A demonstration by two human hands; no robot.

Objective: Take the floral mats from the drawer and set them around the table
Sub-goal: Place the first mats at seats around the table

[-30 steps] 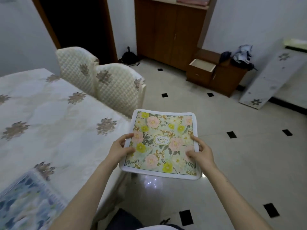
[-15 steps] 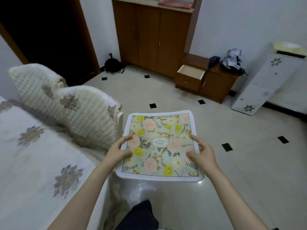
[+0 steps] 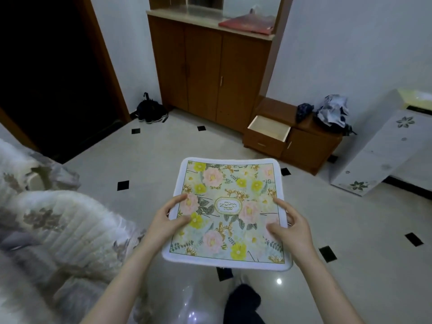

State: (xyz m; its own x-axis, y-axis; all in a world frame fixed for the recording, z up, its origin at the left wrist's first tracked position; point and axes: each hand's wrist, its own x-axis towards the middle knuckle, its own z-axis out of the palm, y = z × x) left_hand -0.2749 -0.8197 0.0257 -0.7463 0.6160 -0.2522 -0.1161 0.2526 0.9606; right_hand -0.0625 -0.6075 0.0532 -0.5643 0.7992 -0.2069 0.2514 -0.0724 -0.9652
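Note:
A floral mat (image 3: 228, 206) with pink and yellow flowers and a white border hangs flat in front of me above the floor. My left hand (image 3: 167, 220) grips its left edge, thumb on top. My right hand (image 3: 288, 224) grips its right edge the same way. The open drawer (image 3: 268, 128) of a low wooden cabinet stands far ahead on the right. The table is out of view; only the covered chairs beside it show at the left.
Two quilted, flower-patterned chair backs (image 3: 63, 218) fill the lower left. A tall wooden cupboard (image 3: 205, 73) stands at the back, a dark doorway (image 3: 46, 66) to its left, a white floral unit (image 3: 385, 146) at right. Tiled floor (image 3: 163, 160) lies between.
The view has swung right, away from the table, which has left the frame. The chairs slid to the left edge. Both hands keep the same hold on the mat.

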